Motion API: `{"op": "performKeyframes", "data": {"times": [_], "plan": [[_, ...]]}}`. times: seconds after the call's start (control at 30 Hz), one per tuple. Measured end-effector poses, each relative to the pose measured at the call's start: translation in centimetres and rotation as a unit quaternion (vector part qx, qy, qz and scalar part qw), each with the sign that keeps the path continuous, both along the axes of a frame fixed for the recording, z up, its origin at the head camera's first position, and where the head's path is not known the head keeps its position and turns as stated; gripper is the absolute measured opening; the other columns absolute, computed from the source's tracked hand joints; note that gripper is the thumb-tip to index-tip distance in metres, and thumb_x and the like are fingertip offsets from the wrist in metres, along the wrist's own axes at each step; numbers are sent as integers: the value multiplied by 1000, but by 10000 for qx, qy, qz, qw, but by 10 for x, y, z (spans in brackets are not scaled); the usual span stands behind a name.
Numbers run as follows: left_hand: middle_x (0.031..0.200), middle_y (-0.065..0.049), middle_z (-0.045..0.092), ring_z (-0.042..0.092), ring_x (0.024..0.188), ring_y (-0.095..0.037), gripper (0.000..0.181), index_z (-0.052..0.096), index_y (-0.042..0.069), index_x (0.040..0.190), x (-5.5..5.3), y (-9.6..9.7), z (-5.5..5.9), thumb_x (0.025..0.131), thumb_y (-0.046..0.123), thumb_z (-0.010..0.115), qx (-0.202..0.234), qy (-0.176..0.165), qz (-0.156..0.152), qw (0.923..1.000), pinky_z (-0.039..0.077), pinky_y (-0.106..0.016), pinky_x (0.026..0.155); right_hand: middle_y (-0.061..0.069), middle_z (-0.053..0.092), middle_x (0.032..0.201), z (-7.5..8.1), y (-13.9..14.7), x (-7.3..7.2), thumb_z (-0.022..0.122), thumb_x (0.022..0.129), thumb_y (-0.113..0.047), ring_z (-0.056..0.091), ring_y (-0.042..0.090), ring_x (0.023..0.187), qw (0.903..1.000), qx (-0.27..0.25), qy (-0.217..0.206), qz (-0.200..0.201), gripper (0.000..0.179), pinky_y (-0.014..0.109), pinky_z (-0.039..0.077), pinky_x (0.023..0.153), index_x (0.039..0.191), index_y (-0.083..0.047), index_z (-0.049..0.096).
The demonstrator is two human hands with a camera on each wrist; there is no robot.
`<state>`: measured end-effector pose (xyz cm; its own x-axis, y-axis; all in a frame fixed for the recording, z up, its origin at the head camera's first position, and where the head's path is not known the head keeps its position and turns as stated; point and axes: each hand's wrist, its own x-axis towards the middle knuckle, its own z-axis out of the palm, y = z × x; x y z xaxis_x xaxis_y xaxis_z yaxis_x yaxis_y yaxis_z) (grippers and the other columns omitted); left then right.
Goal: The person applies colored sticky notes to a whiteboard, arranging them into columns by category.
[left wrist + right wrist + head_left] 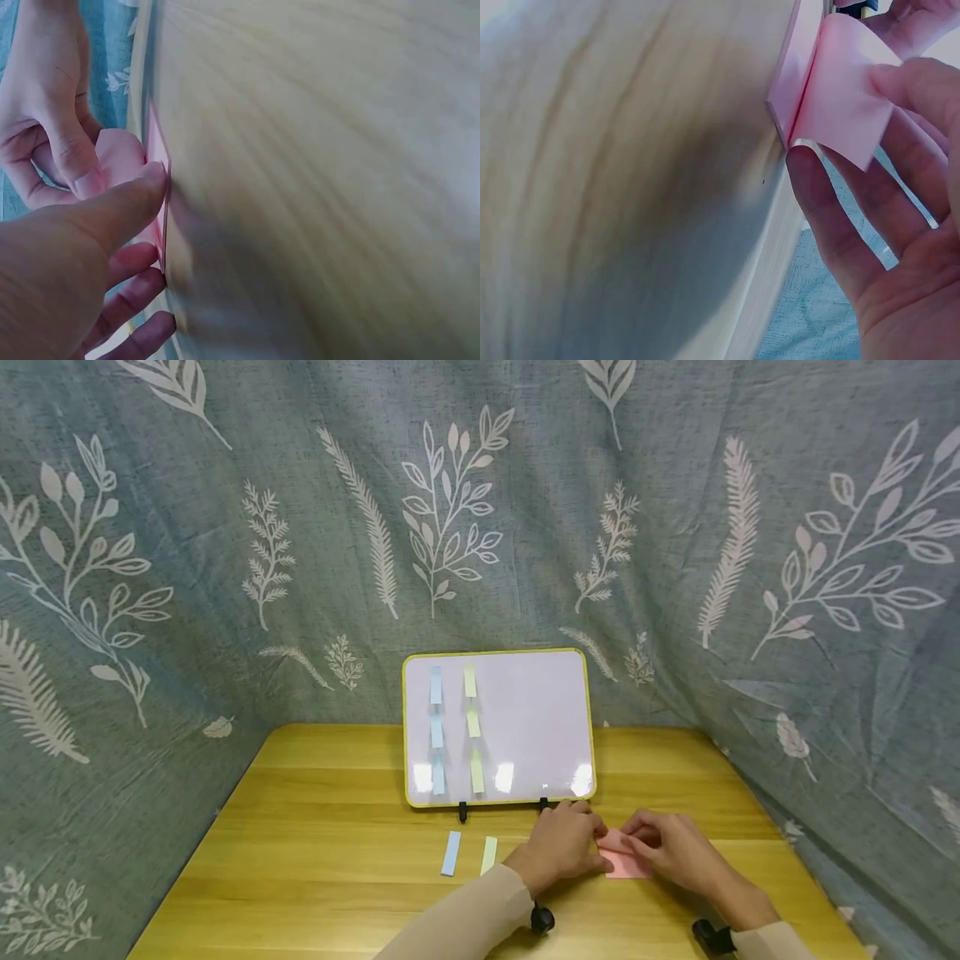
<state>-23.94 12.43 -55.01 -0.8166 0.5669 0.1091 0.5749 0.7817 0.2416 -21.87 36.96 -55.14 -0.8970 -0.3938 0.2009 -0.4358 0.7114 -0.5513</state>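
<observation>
A pink sticky-note pad [627,867] lies on the table in front of the whiteboard's right part. My left hand [561,845] holds the pad at its left side, the thumb on its near part. With thumb and fingers, my right hand [681,852] pinches the pad's top pink sheet [847,90], which curls up from the pad and is still joined along one edge. In the left wrist view, the left thumb [139,196] presses on the pad beside the raised sheet.
A yellow-framed whiteboard [532,718] stands at the back on black feet [462,812]. It bears blue strips [437,731] and pale green strips [473,722] in two columns. A blue strip pad [451,853] and a pale green one [489,853] lie left of my hands. Patterned cloth [525,527] surrounds the table.
</observation>
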Motion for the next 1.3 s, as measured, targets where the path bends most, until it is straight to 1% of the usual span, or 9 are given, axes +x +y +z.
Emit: {"op": "performKeyframes", "data": {"times": [0.07,0.17,0.3,0.47,0.7,0.9,1.0,1.1,1.3], "plan": [[142,17,75,67,132,-10,48,86,38,132,1,1,0,94,66,93,-46,11,37,10000,59,-36,104,-8,90,101,0,1,0,86,108,-19,86,6,94,10000,10,-89,28,2,24,67,80,109,-21,87],[140,17,75,67,130,-10,51,85,38,134,1,2,1,93,67,94,-72,9,76,9999,59,-35,102,-7,90,100,1,1,0,85,109,-19,85,6,92,9999,18,-146,-62,3,24,67,79,109,-19,88],[138,16,75,66,129,-10,54,84,39,137,0,3,0,93,68,93,-112,18,135,9998,58,-35,104,-8,88,96,3,0,-3,84,110,-21,83,4,87,9993,100,-62,-366,6,24,66,77,106,-18,87],[140,15,74,65,128,-11,55,83,39,140,2,2,-1,94,69,92,-135,48,189,9997,59,-36,106,-5,87,97,5,0,-6,83,110,-20,82,9,83,9962,308,90,-810,6,26,66,73,107,-16,87],[139,14,73,64,124,-10,57,82,38,142,4,2,0,94,69,91,-177,32,254,9995,59,-35,106,-2,88,99,6,2,-11,83,109,-17,82,14,84,9934,373,171,-1067,6,29,65,72,106,-14,87],[137,15,72,63,122,-9,59,79,38,144,6,3,-1,95,68,92,-214,45,299,9993,59,-34,105,-4,85,95,1,6,-18,82,110,-20,76,10,81,9899,482,271,-1307,8,30,59,69,107,-14,87],[137,15,72,64,124,-10,60,78,37,143,6,5,1,94,67,93,-220,6,333,9992,59,-34,105,-5,85,92,0,9,-22,83,107,-21,75,10,80,9876,548,335,-1431,7,32,59,69,106,-16,87],[139,15,72,64,126,-10,60,77,37,143,7,4,0,94,67,93,-239,-84,370,9990,59,-35,107,-4,85,90,-3,9,-25,84,106,-22,74,10,78,9857,637,301,-1530,7,34,58,68,105,-16,87],[137,16,71,64,125,-9,60,76,37,144,6,5,1,94,67,93,-221,-79,404,9989,58,-34,106,-2,83,91,2,9,-35,81,108,-25,69,13,76,9805,750,256,-1799,13,39,55,66,108,-13,87]]}}
